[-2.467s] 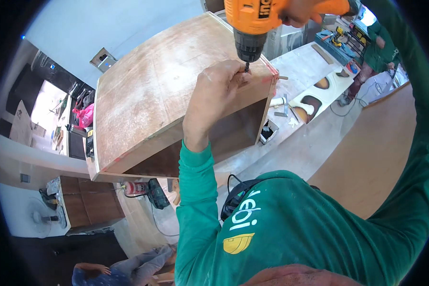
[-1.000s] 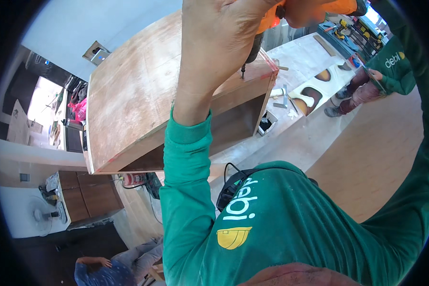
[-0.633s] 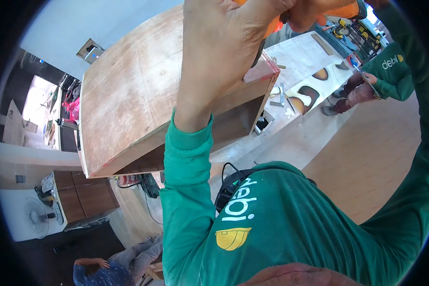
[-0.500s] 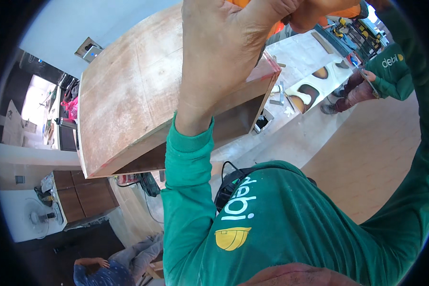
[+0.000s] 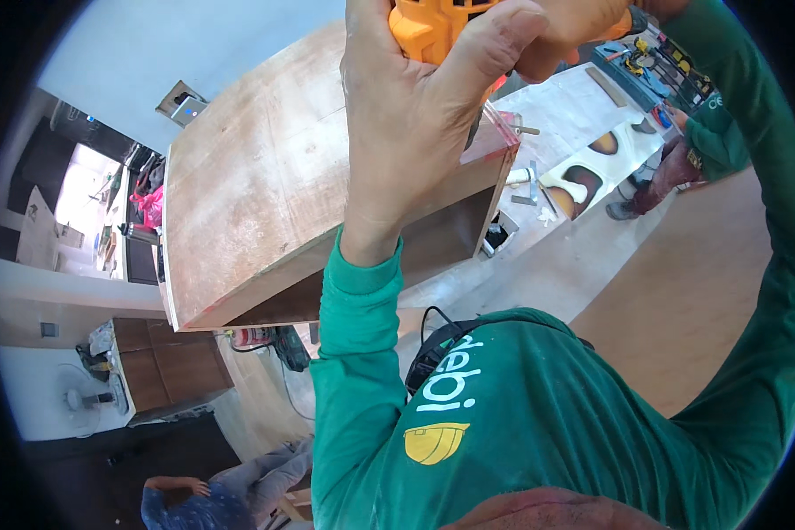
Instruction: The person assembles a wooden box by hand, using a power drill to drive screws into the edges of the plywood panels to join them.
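Note:
My left hand [image 5: 415, 132] is closed around an orange power tool [image 5: 422, 34], its thumb lying along the near side. My right hand [image 5: 570, 37] also wraps the tool, farther right, where more orange and a black end show. The upper edge cuts off much of the tool, so its exact kind is unclear. Below and beside my left hand stands a large wooden cabinet box [image 5: 256, 150] with a pale, worn top panel and an open front. My left hand hides part of its top and near edge, and any contact between tool and wood is hidden.
A bench [image 5: 548, 106] at the right carries a cut-out white panel [image 5: 605, 163] and small tools. A co-worker in green [image 5: 720, 137] stands beside it. Another person in blue [image 5: 190, 503] is at lower left, near a white fan [image 5: 79, 400] and brown cabinet [image 5: 172, 362].
Both hands and the orange tool sit slightly lower in view, with more of the tool showing. The scene has shifted a little rightward. The green-clad co-worker is nearer the bench.

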Available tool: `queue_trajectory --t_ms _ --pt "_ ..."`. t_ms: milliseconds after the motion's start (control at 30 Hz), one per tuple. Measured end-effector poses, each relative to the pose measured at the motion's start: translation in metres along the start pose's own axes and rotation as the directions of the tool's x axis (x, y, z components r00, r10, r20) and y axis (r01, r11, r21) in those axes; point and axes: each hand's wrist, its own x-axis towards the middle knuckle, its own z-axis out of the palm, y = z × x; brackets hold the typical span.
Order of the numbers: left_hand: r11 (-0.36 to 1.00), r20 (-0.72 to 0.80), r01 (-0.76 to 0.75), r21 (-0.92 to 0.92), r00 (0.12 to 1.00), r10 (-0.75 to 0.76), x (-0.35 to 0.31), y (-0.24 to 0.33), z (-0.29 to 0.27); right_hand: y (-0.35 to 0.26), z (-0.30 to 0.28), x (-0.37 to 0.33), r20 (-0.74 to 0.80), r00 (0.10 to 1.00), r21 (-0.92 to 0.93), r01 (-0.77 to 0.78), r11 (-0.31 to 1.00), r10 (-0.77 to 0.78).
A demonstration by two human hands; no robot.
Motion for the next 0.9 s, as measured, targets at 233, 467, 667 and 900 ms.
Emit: queue_trajectory --t_ms 233,467,667,900 --pt "0.925 -0.028 0.370 -0.087 0.927 -0.374 -0.006 0.031 -0.002 0.014 -0.008 0.019 0.148 0.977 0.004 0.157 0.988 -0.155" --pt "0.903 -0.254 0.107 0.416 0.967 0.003 -0.069 0.032 0.000 0.041 0.017 -0.065 -0.290 0.866 -0.489 0.233 0.841 -0.409" --pt "0.641 0.703 0.731 0.235 0.328 -0.631 -0.242 0.020 0.064 0.152 0.145 -0.130 -0.691 0.694 -0.249 0.035 0.968 -0.203" --pt "0.547 0.535 0.375 0.748 0.147 -0.832 -0.438 -0.165 0.168 0.216 0.435 -0.233 -0.369 0.345 0.926 0.058 0.373 0.863"
